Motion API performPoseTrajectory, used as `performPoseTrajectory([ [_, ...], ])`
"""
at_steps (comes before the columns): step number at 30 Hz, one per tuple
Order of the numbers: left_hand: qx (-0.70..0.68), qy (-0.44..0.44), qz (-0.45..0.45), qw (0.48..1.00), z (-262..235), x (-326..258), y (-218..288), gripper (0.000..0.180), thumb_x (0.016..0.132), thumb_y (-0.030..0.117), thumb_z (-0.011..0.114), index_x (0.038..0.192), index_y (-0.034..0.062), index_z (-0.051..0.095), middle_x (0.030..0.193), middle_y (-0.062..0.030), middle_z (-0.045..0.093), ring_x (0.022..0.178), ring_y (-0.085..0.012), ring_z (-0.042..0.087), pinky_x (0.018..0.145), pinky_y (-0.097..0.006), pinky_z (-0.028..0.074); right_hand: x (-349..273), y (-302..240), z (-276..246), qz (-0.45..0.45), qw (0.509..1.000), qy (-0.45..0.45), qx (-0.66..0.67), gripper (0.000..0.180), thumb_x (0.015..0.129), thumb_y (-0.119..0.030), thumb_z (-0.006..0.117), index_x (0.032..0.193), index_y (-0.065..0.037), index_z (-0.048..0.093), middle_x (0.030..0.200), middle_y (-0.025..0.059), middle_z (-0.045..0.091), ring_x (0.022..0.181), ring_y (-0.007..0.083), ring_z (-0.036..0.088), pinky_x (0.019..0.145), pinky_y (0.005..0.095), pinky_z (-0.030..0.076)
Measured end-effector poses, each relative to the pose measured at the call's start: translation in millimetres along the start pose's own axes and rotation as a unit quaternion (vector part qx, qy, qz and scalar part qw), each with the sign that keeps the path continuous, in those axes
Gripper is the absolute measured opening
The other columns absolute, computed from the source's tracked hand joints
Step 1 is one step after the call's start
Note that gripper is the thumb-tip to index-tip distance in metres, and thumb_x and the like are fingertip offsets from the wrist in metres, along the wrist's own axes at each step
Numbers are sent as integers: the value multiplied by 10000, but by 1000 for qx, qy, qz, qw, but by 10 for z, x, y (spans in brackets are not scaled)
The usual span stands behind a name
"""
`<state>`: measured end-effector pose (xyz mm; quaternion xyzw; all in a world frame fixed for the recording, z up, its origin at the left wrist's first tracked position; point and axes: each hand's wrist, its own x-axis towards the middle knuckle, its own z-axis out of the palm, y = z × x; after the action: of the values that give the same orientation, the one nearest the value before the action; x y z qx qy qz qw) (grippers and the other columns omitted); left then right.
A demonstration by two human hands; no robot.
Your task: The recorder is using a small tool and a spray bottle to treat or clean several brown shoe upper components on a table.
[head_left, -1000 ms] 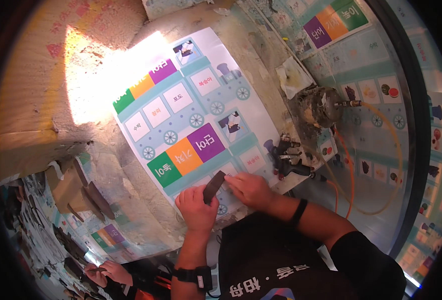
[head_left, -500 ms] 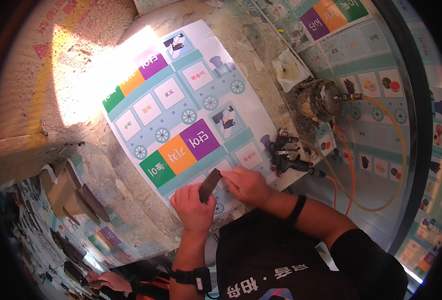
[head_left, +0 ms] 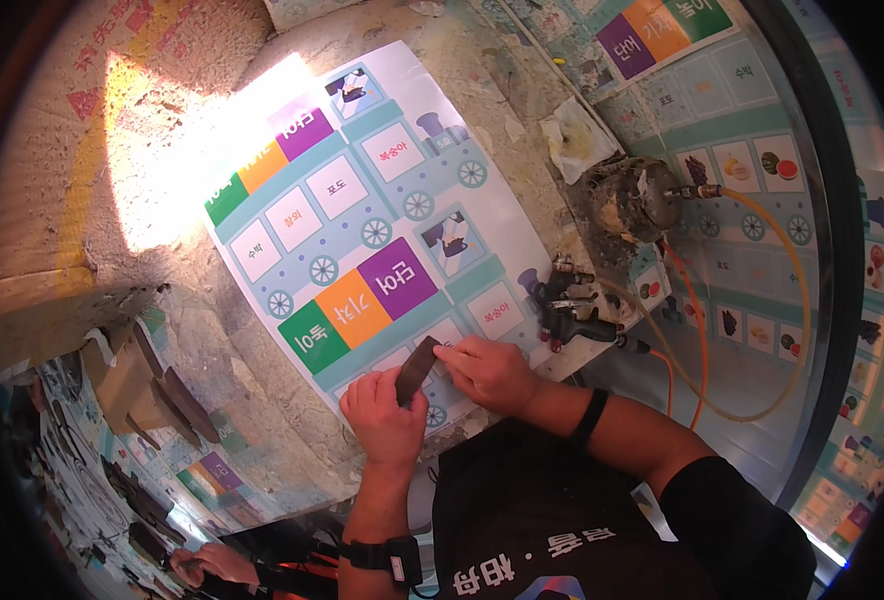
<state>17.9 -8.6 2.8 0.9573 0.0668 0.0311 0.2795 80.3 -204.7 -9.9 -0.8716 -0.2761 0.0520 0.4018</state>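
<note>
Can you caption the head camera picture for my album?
Left hand grips a dark brown block, right hand at its far end, over a colourful printed sheet.

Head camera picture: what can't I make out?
In the head view:
Dark block: partly covered by the left hand.
Printed sheet: upper corner lost in glare, a lower card partly behind the right hand.
Another person's hands: too small; anything held unclear.
Black clothing: cut by the bottom edge.

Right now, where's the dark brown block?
Head view, a little below and left of centre: the dark brown block is in the left hand, over the printed sheet, with the right hand at its upper end.
</note>
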Motion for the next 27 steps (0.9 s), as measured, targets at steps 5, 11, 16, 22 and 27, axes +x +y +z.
performPoseTrajectory([
  [5, 5, 6, 2, 1000, -1, -21, -14, 464, 635, 142, 821, 1074, 88, 680, 1031, -87, 627, 1009, -314, 594, 917, -473, 426, -10, -4, 17, -1, 1000, 0, -6, 387, 816, -67, 733, 1202, -67, 712, 937, 56, 658, 781, 246, 685, 636, 361, 560],
  [11, -1, 2, -5, 1000, -11, -2, 5, 452, 646, 140, 817, 1074, 82, 683, 1029, -88, 626, 1011, -315, 596, 917, -469, 426, -9, 1, 14, -7, 1000, 3, -9, 387, 818, -74, 732, 1205, -83, 713, 917, 48, 640, 770, 240, 676, 620, 362, 552],
  [16, 4, 4, -7, 1000, -7, -5, 6, 446, 650, 136, 817, 1073, 83, 685, 1026, -87, 626, 1009, -311, 598, 916, -466, 428, 1, -6, 7, -31, 999, -8, -21, 377, 826, -83, 729, 1203, -104, 716, 894, 38, 623, 755, 237, 667, 598, 357, 540],
  [22, 8, 1, -9, 1000, -36, -4, 23, 439, 670, 136, 852, 1080, 84, 704, 1016, -87, 634, 992, -311, 619, 904, -459, 448, 8, -20, 10, -26, 999, -4, -21, 367, 832, -87, 727, 1199, -104, 717, 884, 38, 616, 749, 235, 664, 587, 357, 535],
  [27, 7, 3, -9, 1000, -44, -13, 19, 436, 677, 142, 859, 1081, 83, 707, 1013, -85, 636, 985, -307, 621, 900, -458, 448, 7, -29, -3, -23, 1000, -3, -21, 365, 834, -91, 725, 1198, -110, 718, 889, 36, 614, 754, 232, 663, 591, 356, 534],
])
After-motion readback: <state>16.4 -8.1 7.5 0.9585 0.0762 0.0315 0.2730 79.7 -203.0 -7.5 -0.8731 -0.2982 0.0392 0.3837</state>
